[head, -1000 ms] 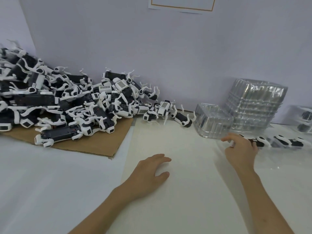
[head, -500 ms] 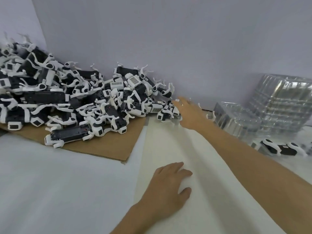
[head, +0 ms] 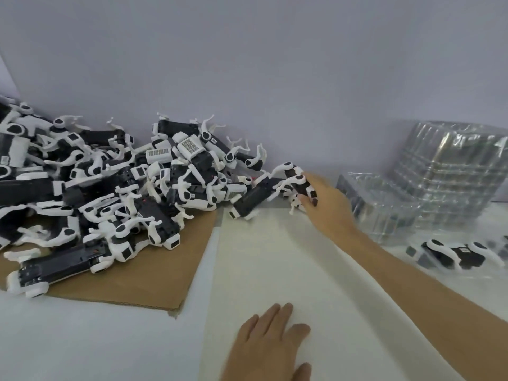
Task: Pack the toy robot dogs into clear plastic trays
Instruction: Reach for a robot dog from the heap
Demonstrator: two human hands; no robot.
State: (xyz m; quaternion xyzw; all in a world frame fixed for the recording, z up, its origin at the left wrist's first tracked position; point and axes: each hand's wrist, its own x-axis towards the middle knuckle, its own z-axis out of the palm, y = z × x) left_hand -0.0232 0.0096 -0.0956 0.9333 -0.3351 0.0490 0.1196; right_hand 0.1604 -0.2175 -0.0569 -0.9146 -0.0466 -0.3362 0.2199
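A big heap of black-and-white toy robot dogs (head: 115, 188) lies on a cardboard sheet (head: 143, 281) at the left. My right hand (head: 327, 204) reaches across to the heap's right end and grips one toy dog (head: 298, 182), lifted a little off the table. Another dog (head: 253, 200) lies tilted just left of it. My left hand (head: 269, 345) rests flat on the white table, fingers straight. A packed dog (head: 456, 254) lies in a clear tray at the right.
A tall stack of clear plastic trays (head: 450, 171) stands against the back wall at the right, with a lower clear tray (head: 382, 202) in front of it. A white sheet (head: 264, 270) covers the table's middle. The grey wall is close behind.
My right hand moved from the tray at the right over to the heap and took hold of a dog. The view tilted down and left; my left hand stayed flat.
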